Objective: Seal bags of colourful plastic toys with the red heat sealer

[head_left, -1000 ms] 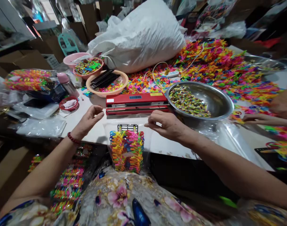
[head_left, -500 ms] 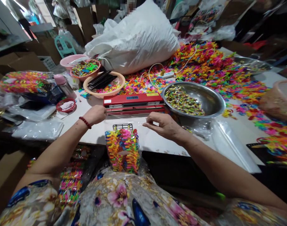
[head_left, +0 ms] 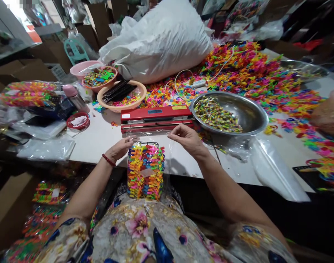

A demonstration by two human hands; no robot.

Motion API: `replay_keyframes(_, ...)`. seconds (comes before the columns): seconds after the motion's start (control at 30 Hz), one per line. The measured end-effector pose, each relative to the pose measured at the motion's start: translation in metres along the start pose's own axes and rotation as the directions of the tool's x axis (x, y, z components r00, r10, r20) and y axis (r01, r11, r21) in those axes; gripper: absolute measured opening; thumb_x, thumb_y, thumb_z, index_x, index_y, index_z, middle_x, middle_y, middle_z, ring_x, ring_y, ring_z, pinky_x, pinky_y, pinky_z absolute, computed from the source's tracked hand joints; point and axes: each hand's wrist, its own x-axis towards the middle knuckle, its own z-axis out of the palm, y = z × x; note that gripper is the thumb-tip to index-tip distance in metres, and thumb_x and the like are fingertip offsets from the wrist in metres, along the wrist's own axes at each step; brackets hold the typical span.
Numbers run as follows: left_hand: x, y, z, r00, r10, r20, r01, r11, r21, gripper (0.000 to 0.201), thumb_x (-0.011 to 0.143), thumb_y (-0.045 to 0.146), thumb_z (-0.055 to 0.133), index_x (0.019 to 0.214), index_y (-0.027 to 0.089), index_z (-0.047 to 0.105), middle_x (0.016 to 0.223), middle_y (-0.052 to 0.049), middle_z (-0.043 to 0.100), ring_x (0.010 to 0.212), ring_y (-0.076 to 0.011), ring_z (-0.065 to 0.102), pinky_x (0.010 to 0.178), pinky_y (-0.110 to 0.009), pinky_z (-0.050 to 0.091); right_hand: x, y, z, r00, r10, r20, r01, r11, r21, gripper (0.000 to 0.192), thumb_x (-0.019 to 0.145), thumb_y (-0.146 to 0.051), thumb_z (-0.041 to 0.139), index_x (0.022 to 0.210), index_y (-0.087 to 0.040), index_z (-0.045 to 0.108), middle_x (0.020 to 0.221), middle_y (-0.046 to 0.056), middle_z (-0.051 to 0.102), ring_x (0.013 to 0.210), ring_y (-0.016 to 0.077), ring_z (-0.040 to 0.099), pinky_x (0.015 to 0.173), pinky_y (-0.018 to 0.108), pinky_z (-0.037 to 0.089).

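Note:
A clear plastic bag (head_left: 167,155) hangs upright in front of my body, over the table's front edge. Inside it, a black rack (head_left: 147,143) carries rows of small multicoloured plastic toys (head_left: 136,171), with a pale card among them. My left hand (head_left: 121,148), wearing a dark red bead bracelet, has its fingers together on the bag's upper left edge. On the other side, my right hand (head_left: 187,140) pinches the upper right corner of the film. Just beyond the bag's mouth lies a red heat sealer (head_left: 156,118), with its long bar facing me.
Right of the sealer stands a steel bowl (head_left: 254,117) of small wrapped pieces. Loose toys (head_left: 238,69) heap behind it, beside a big white sack (head_left: 161,47). Flat clear bags (head_left: 276,171) lie at right. Left are a peach basin (head_left: 142,100), a bottle (head_left: 76,98) and a red dish (head_left: 78,126).
My left hand has moved right and down, its fingers straighter than before. The filled bag sits slightly further right and more upright. My right hand still pinches its corner, a little higher.

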Motion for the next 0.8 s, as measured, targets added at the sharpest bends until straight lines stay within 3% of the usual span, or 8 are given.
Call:
replay_keyframes(0.13,0.01,0.002,0.022,0.995,-0.08,-0.063,0.082,0.996,0.027,0.05,0.06,0.039,0.091,0.097,0.008,0.077,0.095,-0.015,0.076,0.079,-0.0221,0.069,0.074,-0.031,0.052,0.006,0.01,0.0,0.996,0.056,-0.067,-0.049,0.994,0.096,0.031,0.066,-0.035,0.087,0.073,-0.019,0.061,0.073,-0.002,0.06,0.069,0.0123,0.051,0.067,0.027,0.041)
replay_keyframes(0.27,0.025,-0.009,0.036,0.958,0.064,-0.28,-0.083,0.995,-0.057,0.045,0.058,0.046,0.089,0.078,0.008,0.075,0.072,-0.011,0.073,0.057,-0.0158,0.061,0.058,-0.028,0.049,0.011,0.032,0.002,0.959,0.158,-0.235,-0.086,0.952,0.293,0.038,0.056,-0.03,0.091,0.085,-0.021,0.069,0.07,-0.006,0.055,0.065,0.0096,0.048,0.068,0.025,0.044)
replay_keyframes(0.33,0.031,-0.016,0.042,0.918,0.136,-0.372,-0.185,0.978,-0.097,0.042,0.058,0.046,0.088,0.073,0.01,0.072,0.071,-0.009,0.072,0.058,-0.0157,0.062,0.06,-0.028,0.05,0.009,0.042,0.005,0.918,0.261,-0.3,-0.106,0.888,0.447,0.053,0.048,-0.028,0.095,0.094,-0.024,0.07,0.072,-0.008,0.054,0.066,0.0089,0.051,0.072,0.024,0.046)
replay_keyframes(0.4,0.034,-0.019,0.048,0.89,0.187,-0.415,-0.255,0.96,-0.114,0.039,0.061,0.045,0.087,0.072,0.012,0.069,0.072,-0.007,0.072,0.064,-0.017,0.065,0.065,-0.028,0.052,0.004,0.047,0.01,0.887,0.377,-0.265,-0.18,0.813,0.554,0.056,0.044,-0.031,0.097,0.093,-0.026,0.07,0.079,-0.007,0.06,0.076,0.0104,0.057,0.079,0.025,0.048)
replay_keyframes(0.53,0.037,-0.019,0.059,0.859,0.259,-0.442,-0.32,0.945,-0.067,0.035,0.071,0.045,0.081,0.075,0.015,0.064,0.072,-0.006,0.071,0.069,-0.0184,0.068,0.067,-0.028,0.052,-0.011,0.05,0.018,0.87,0.493,0.028,-0.436,0.742,0.509,0.048,0.051,-0.047,0.094,0.087,-0.022,0.075,0.099,0.002,0.072,0.1,0.0186,0.063,0.089,0.029,0.048)
replay_keyframes(0.6,0.04,-0.017,0.063,0.845,0.209,-0.493,-0.298,0.949,-0.109,0.035,0.075,0.046,0.078,0.075,0.015,0.063,0.069,-0.006,0.07,0.067,-0.0191,0.068,0.066,-0.029,0.052,-0.015,0.051,0.02,0.867,0.491,0.087,-0.475,0.758,0.446,0.048,0.053,-0.051,0.092,0.088,-0.021,0.078,0.103,0.007,0.074,0.101,0.0222,0.064,0.089,0.031,0.049)
replay_keyframes(0.7,0.046,-0.014,0.067,0.844,0.077,-0.53,-0.244,0.936,-0.252,0.037,0.077,0.048,0.076,0.073,0.015,0.06,0.064,-0.006,0.068,0.067,-0.0208,0.069,0.066,-0.031,0.054,-0.013,0.056,0.022,0.89,0.456,0.012,-0.425,0.818,0.389,0.049,0.058,-0.061,0.087,0.084,-0.021,0.079,0.094,0.007,0.075,0.087,0.0211,0.066,0.078,0.031,0.05)
replay_keyframes(0.8,0.046,-0.007,0.072,0.851,0.055,-0.523,-0.241,0.925,-0.294,0.044,0.079,0.057,0.073,0.07,0.016,0.059,0.061,-0.006,0.066,0.068,-0.0211,0.069,0.065,-0.03,0.055,-0.008,0.06,0.025,0.913,0.389,-0.127,-0.32,0.872,0.37,0.049,0.064,-0.067,0.081,0.081,-0.022,0.079,0.082,0.004,0.074,0.072,0.0174,0.062,0.069,0.03,0.049)
